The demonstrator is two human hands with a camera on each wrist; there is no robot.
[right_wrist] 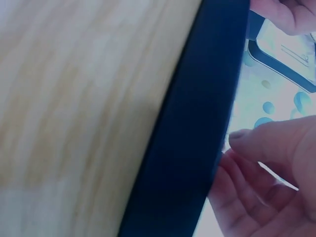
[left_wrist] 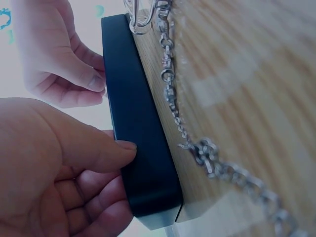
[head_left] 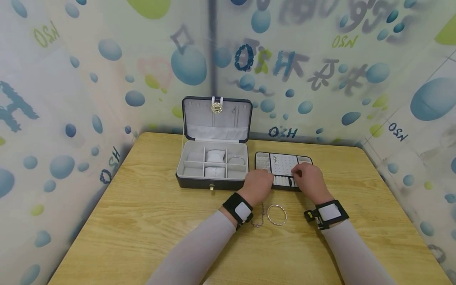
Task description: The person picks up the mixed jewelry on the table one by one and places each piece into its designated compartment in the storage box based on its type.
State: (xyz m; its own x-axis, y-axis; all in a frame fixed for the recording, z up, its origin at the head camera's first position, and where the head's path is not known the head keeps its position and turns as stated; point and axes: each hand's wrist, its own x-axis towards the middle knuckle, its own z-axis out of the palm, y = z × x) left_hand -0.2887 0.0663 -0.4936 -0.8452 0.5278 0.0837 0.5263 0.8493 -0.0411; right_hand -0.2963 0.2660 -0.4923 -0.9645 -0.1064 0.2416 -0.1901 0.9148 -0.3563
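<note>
My left hand (head_left: 258, 184) grips the front left corner of a black-edged jewelry tray (head_left: 280, 189), its thumb on the dark outer wall and its fingers over the rim. Over the tray's white earring panel (head_left: 284, 163), my right hand (head_left: 311, 183) has thumb and forefinger pinched together. A tiny light piece, apparently an earring (left_wrist: 105, 92), shows at those fingertips, mostly hidden. Other small earrings (head_left: 276, 159) sit at the panel's left side. Ring rolls (head_left: 281, 181) line the tray's front, with a dark ring (head_left: 291, 182) among them.
An open jewelry box (head_left: 192, 183) stands left of the tray, its lid upright with necklaces (head_left: 235, 115) hanging inside. One compartment holds a bracelet (head_left: 236, 158). On the wooden table (head_left: 135, 221), a chain bracelet (head_left: 263, 215) and a bangle (head_left: 277, 224) lie before the tray.
</note>
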